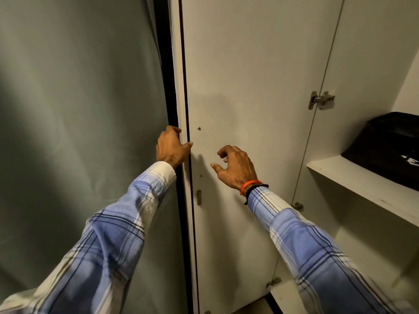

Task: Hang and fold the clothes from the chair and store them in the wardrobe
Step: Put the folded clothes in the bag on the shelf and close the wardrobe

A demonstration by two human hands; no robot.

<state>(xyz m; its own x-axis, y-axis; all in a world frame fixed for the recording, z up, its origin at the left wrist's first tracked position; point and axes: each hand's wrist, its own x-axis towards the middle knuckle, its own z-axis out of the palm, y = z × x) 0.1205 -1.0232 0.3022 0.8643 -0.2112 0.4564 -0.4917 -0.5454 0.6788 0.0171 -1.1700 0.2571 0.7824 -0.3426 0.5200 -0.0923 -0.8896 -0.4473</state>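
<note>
Door (249, 87) edge gripped by left hand (172, 147), thumb on inner face. Right hand (235, 166) just beside it, fingers loosely curled, holding nothing. Shelf (362, 184) and black bag (385, 143) right of right hand.

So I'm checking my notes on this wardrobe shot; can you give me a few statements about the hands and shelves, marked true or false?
1. The left hand grips the edge of the open white wardrobe door. True.
2. The right hand holds a hanger. False: it holds nothing; its loosely curled fingers are by the door's inner face.
3. A black bag lies on the white wardrobe shelf. True.
4. The right wrist is bare. False: it wears an orange band and a black band.
</note>
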